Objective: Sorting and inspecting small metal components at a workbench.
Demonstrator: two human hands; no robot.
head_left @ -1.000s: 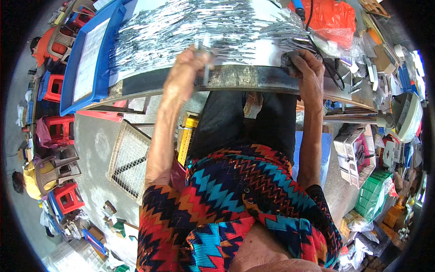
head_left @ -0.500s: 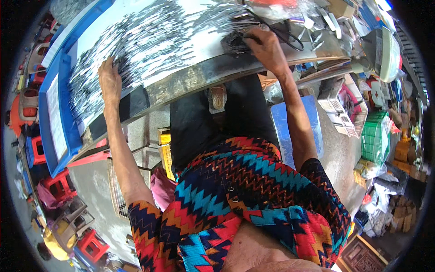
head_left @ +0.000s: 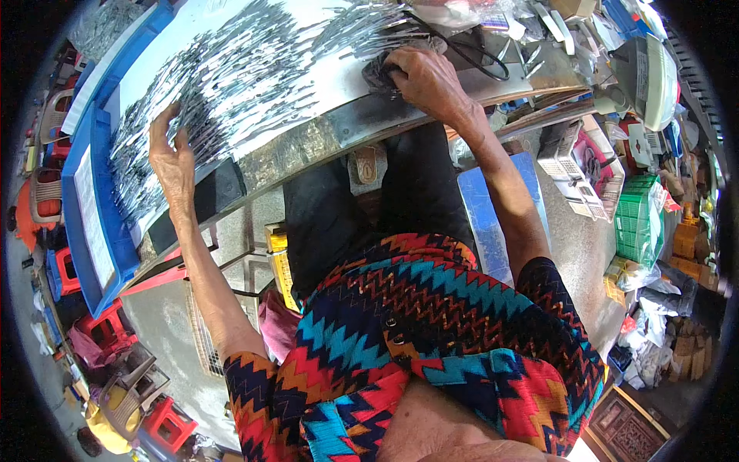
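A broad layer of thin dark strips (head_left: 262, 73) lies spread over a white sheet (head_left: 342, 81) on the workbench. My left hand (head_left: 173, 158) is at the left part of the layer, fingers curved and thumb apart, its fingertips at the strips. I see nothing held in it. My right hand (head_left: 427, 81) is closed over a dark, crumpled-looking bundle (head_left: 376, 75) near the bench's front edge. The fingers hide part of that bundle, and its exact kind cannot be made out. A black cord (head_left: 485, 71) loops just beyond this hand.
A blue tray (head_left: 98, 208) borders the bench on the left. The bench's worn front edge (head_left: 296, 142) runs before my legs. A lamp-like white and grey fixture (head_left: 650, 85) stands at right. Below are a blue stool top (head_left: 493, 219), a green crate (head_left: 639, 223) and red stools (head_left: 165, 423).
My left hand has shifted left and slightly nearer, its fingers spreading apart. My right hand has moved left and turned over the dark bundle. The view has shifted slightly.
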